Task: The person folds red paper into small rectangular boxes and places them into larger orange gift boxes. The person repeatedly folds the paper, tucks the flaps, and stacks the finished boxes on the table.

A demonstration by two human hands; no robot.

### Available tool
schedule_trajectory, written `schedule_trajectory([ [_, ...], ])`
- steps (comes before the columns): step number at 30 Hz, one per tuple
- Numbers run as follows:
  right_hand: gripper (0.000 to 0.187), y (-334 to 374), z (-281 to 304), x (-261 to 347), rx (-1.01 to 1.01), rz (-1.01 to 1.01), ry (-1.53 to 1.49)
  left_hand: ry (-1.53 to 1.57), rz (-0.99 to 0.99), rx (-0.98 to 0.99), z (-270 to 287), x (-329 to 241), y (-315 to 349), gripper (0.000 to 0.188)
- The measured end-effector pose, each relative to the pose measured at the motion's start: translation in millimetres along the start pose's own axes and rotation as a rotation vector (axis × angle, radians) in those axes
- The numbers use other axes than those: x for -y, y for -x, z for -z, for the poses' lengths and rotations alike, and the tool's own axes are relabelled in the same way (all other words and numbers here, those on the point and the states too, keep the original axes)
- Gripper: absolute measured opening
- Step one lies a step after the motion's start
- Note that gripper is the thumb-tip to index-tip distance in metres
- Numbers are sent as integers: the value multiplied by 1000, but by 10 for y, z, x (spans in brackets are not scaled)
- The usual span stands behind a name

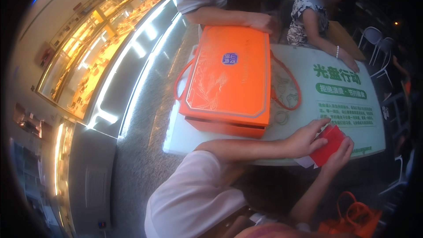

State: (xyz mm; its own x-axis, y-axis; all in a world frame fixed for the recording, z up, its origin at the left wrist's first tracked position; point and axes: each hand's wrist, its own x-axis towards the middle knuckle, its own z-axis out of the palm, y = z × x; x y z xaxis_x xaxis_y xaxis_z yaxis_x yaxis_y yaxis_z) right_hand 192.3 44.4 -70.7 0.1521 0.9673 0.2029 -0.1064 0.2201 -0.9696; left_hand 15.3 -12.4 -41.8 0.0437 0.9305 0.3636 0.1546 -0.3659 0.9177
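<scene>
At the near edge of the table, both my hands hold a small red, flat, rectangular paper piece [327, 145]; whether it is a card or an envelope is unclear. My left hand [305, 142] grips its left side, thumb lying across the front. Around its right edge curl the fingers of my right hand [340, 155]. White paper [304, 162] sticks out below the red piece, next to my left palm. Left of my hands lies a large orange gift box [229, 83] with a blue emblem and rope handles, close beyond my left forearm.
Printed green lettering covers the right of the pale tabletop [304, 110]. One person's forearm [229, 16] rests at the box's far end; another person's hand [350, 61] touches the far right edge. An orange bag [352, 220] is at lower right. Lit display cases [105, 39] stand left.
</scene>
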Motion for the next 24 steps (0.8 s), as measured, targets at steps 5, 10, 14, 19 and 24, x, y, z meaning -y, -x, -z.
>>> schedule_trajectory([
  [5,41,-102,9,49,-155,-36,-58,-497,-282,32,-109,-20,102,95],
  [10,40,-102,-60,-18,-166,-67,-188,-613,-268,104,-159,13,130,112],
  [14,41,54,-186,-109,-82,-81,-193,-689,-200,128,-73,48,72,117],
  [19,40,333,-284,-293,48,-87,-216,-817,-97,203,30,23,40,122],
  [24,41,510,-216,-305,146,-16,-86,-921,-28,282,59,38,74,118],
])
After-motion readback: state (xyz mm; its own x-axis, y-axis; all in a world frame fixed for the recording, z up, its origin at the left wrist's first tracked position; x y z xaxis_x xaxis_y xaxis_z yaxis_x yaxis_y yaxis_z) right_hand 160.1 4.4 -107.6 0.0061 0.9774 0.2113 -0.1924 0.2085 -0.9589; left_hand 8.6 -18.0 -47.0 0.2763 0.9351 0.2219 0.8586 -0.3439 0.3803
